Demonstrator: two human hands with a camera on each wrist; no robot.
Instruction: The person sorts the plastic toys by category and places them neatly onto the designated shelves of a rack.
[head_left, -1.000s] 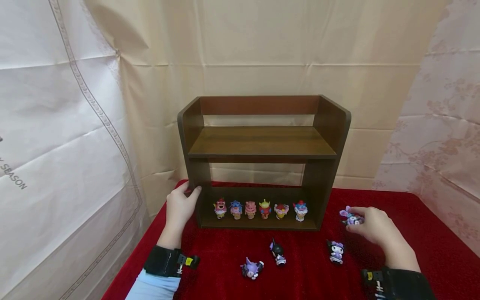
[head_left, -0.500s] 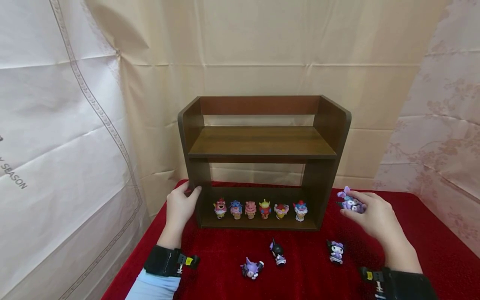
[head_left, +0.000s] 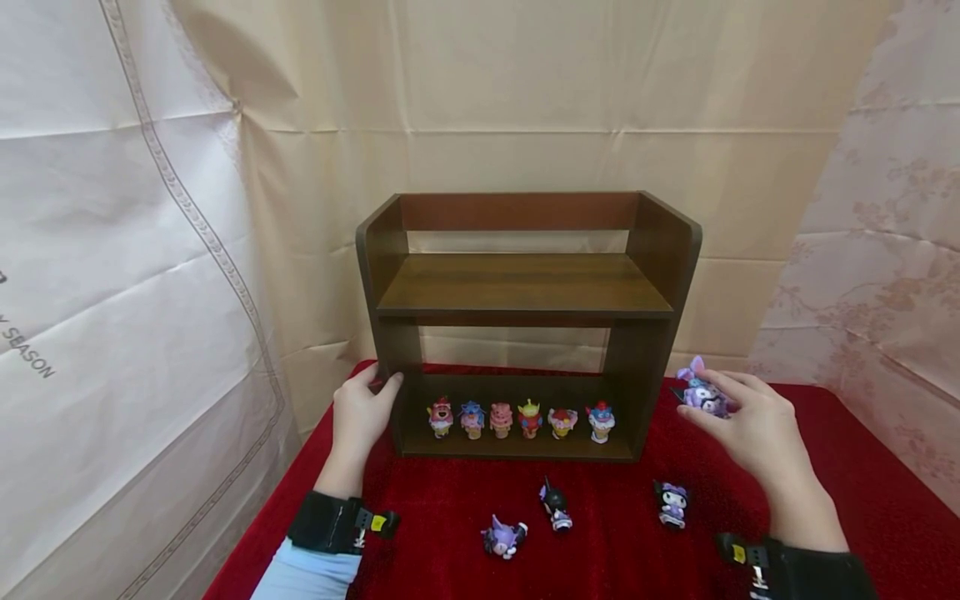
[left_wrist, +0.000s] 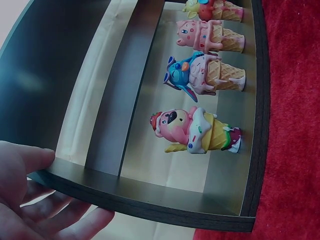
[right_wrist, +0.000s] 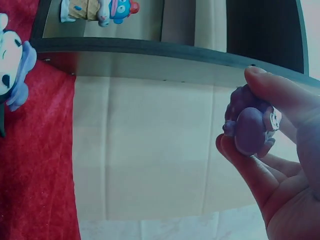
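Shelf unit [head_left: 525, 285] stands before you; a row of six figurines [head_left: 529, 419] stands inside it at 6 o'clock. Your left hand [head_left: 365, 408] grips the unit's side at 8 o'clock. Your right hand [head_left: 757, 421], at 4 o'clock, pinches one purple figurine [head_left: 705, 398] just outside the unit.

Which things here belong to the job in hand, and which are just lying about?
In the job, judging by the hands:
right hand, pinching a purple figurine
left hand, gripping the shelf
six figurines in a row on its lower level
probably three loose figurines in front

Just there:
red cloth
beige curtain
wrist straps
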